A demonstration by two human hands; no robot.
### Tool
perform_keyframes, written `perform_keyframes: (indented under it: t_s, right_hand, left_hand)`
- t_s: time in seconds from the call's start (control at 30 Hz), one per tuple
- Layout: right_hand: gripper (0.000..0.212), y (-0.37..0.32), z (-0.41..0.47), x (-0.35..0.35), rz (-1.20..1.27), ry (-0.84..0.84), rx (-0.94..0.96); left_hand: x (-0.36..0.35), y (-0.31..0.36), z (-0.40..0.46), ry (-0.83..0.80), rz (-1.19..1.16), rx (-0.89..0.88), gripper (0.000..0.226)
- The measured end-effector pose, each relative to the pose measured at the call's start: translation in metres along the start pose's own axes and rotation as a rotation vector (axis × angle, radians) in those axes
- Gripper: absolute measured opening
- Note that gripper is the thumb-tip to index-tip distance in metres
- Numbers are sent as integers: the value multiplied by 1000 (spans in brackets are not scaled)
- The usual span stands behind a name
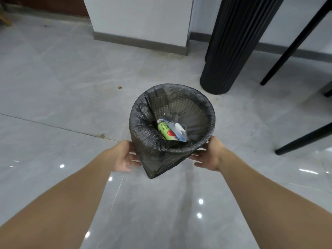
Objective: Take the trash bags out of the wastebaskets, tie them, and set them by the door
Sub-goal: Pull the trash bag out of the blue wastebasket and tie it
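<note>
Small round woven-plastic wastebasket (186, 106) on glossy grey tile floor (53, 87), lined with dark grey crinkled plastic trash bag (143, 133) folded over rim. Green drink can (166, 130), white wrapper inside. Left hand (124, 156), right hand (209, 155) flank basket below rim, fingers spread, touching bag overhang, nothing pinched. Advice: pinch folded edge both sides, peel upward evenly, keep mouth level against spills.
</note>
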State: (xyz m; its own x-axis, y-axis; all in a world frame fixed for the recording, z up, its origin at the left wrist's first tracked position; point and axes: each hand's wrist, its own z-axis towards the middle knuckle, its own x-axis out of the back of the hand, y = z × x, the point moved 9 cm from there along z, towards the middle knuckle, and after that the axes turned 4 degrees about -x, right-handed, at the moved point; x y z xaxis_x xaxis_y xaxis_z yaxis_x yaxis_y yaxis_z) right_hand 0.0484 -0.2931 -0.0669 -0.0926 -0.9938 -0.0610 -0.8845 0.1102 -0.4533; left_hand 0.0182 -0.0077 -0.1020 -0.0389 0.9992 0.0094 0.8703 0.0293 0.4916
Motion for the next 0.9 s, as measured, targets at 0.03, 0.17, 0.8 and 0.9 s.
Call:
perform_keyframes:
  t_s: [0.03, 0.17, 0.8, 0.9]
  right_hand:
    - [44, 0, -1, 3, -10, 16, 9]
    - [44, 3, -1, 3, -84, 2, -6]
    - [41, 15, -37, 1, -573, -205, -160]
    - [36, 19, -44, 0, -642, -233, -175]
  left_hand:
    - [-1, -1, -1, 0, 27, -3, 41]
    - [-5, 2, 0, -14, 102, -44, 28]
    - [-6, 11, -20, 14, 51, -63, 36]
    - [-22, 9, -27, 1, 66, -68, 28]
